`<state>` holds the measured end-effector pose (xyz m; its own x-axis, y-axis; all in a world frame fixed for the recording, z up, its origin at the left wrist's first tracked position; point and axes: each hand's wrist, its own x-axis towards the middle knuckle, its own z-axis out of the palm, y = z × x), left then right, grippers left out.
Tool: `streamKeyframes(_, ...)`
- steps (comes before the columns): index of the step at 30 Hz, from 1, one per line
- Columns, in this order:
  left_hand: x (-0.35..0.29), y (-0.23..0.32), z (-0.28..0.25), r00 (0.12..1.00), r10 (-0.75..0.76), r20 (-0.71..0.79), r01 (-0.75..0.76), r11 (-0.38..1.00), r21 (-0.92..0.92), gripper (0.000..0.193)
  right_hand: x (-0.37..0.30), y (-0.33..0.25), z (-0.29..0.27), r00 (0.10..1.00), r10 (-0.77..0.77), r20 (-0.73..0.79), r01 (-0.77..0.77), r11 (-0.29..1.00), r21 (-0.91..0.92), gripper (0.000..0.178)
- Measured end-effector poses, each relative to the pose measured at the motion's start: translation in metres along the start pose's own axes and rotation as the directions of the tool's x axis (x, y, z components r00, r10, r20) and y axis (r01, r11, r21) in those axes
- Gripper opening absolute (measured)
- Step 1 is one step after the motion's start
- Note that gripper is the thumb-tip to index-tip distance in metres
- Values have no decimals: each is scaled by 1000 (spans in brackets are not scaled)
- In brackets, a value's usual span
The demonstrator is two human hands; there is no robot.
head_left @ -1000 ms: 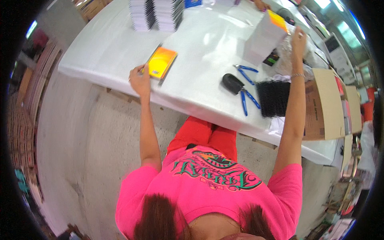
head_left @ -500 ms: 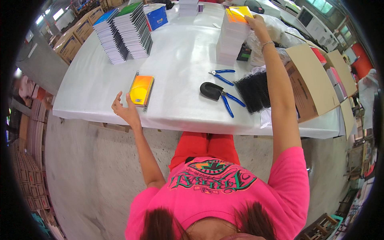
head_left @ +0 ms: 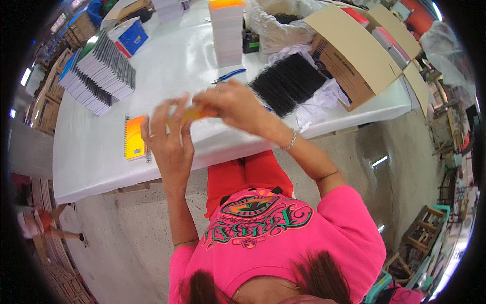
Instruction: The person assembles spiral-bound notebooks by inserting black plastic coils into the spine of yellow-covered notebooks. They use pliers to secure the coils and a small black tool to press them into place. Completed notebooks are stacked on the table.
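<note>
Over the table, my right hand is closed on a small orange-yellow notebook, blurred by motion. My left hand has its fingers bent around the notebook's other end. Left of that hand, an orange-yellow notebook with a black wire spiral lies flat, partly covered by my fingers. A tall stack of notebook blocks with an orange top stands beyond my right hand. Blue-handled pliers lie before the stack. Beside my right wrist is a bundle of black wire spirals; another blue-handled tool is mostly hidden.
Spiral notebook stacks stand at the left of the white-covered table. A blue box sits behind them. An open cardboard box occupies the right end, beside clear plastic bags. A person walks at far left.
My right hand has come from the tall stack to the middle with a notebook. My left hand has risen to meet it. The whole view has turned, shifting the table's things leftward.
</note>
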<state>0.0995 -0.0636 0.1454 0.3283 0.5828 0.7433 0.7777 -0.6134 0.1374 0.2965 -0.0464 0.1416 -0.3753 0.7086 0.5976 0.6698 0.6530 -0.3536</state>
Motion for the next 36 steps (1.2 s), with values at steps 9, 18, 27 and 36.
streamKeyframes(9, -35, -12, 26, 931, -82, 356, 144, 978, -150, 16, -92, 83, -37, 821, 420, -387, -445, 895, 25, 22)
streamKeyframes(18, -57, -18, 53, 873, -173, 456, 213, 976, -37, 20, -162, 139, -52, 608, 699, -376, -787, 594, -169, 21)
streamKeyframes(27, -67, -5, 66, 900, -206, 384, 248, 967, -63, 31, -166, 140, -42, 656, 592, -468, -742, 617, -261, 18)
streamKeyframes(36, -74, 4, 94, 930, -318, 183, 345, 929, -137, 52, -145, 123, -57, 447, 699, -559, -679, 672, 296, 18)
